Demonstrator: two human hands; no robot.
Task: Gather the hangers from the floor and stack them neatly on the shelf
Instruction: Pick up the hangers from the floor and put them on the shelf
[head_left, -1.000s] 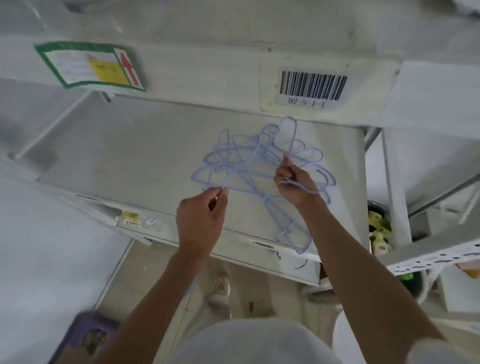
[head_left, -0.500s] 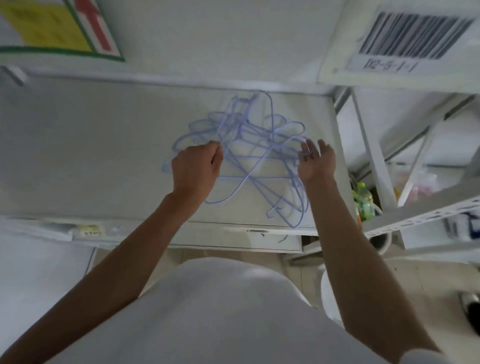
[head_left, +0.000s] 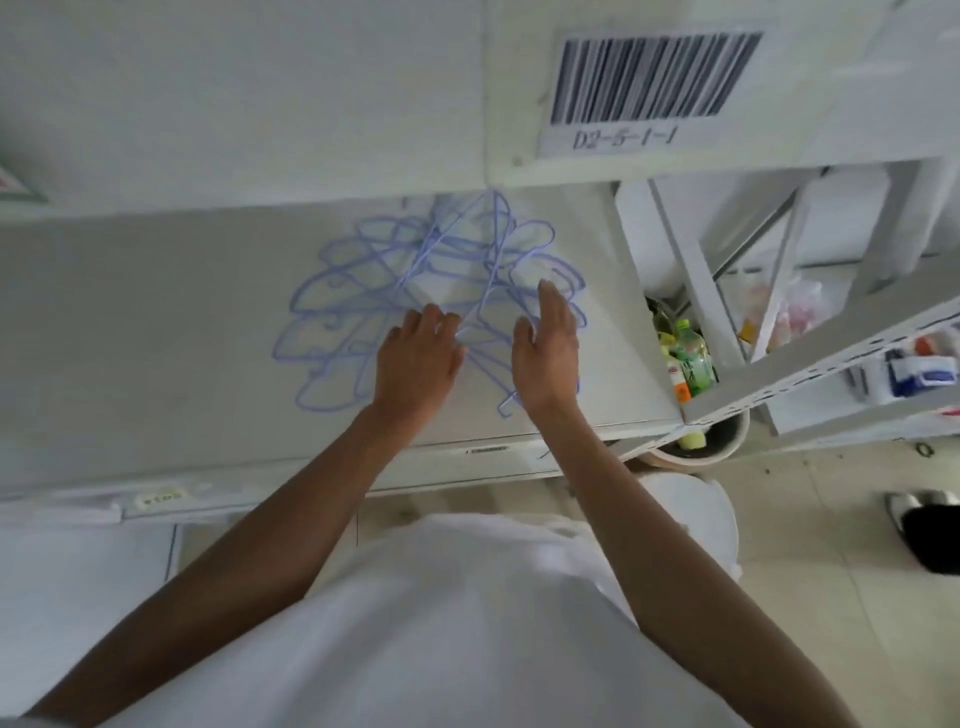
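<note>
Both hands are closer together now over the hangers (head_left: 415, 291). Left hand (head_left: 418, 358) moves right, off the pile's left part to its middle. Right hand (head_left: 545, 358) shifts left off the pile's right edge, fingers straight. Camera view sits closer to the shelf (head_left: 156, 312).

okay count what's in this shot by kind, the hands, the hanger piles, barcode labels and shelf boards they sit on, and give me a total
Hands: 2, left hand and right hand
Tangled pile of purple hangers: 1; single hangers too overlapped to count
Barcode label: 1
Shelf board: 1
Total: 5
</note>
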